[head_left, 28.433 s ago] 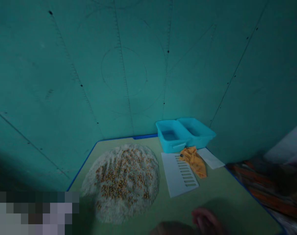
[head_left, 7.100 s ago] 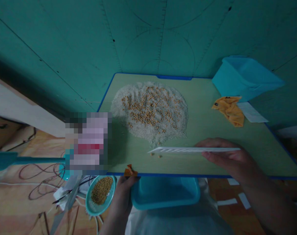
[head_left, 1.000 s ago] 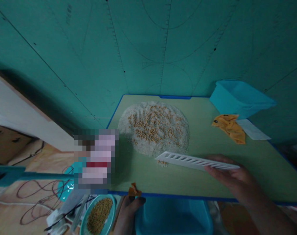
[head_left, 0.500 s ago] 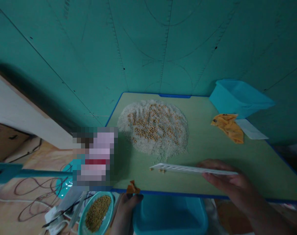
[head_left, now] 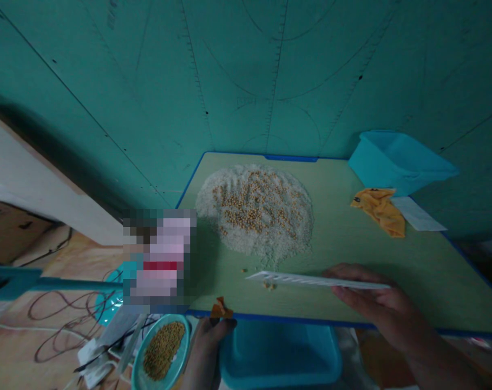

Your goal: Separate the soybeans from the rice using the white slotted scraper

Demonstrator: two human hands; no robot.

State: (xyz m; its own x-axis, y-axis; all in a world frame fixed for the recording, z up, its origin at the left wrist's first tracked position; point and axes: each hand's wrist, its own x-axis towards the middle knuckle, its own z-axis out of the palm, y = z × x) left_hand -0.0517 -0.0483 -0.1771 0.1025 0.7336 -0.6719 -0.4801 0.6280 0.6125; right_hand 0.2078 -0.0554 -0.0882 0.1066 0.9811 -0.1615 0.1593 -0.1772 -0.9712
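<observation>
My right hand (head_left: 363, 287) is closed around the right end of a thin, white slotted piece (head_left: 294, 279), seen nearly edge-on and held low over the table (head_left: 330, 238). A few loose yellow beans (head_left: 269, 286) lie by its left end. Beyond it spreads a flat heap of white grains (head_left: 286, 246), with many yellow beans (head_left: 246, 216) on top. At the front edge, my left hand (head_left: 209, 336) has its thumb and fingers together beside a small orange-brown piece (head_left: 221, 309). Whether the fingers grip that piece is unclear.
A blue bin (head_left: 392, 162), an orange cloth (head_left: 381, 214) and a white sheet (head_left: 420, 214) sit at the right. Below the front edge are a blue tub (head_left: 280, 357) and a bowl of beans (head_left: 164, 349). Cables (head_left: 59, 325) lie on the floor; a green wall (head_left: 237, 70) stands behind.
The white slotted piece has shifted slightly left with my right hand. One loose bean now lies a little farther back and left. My left hand stays at the table edge.
</observation>
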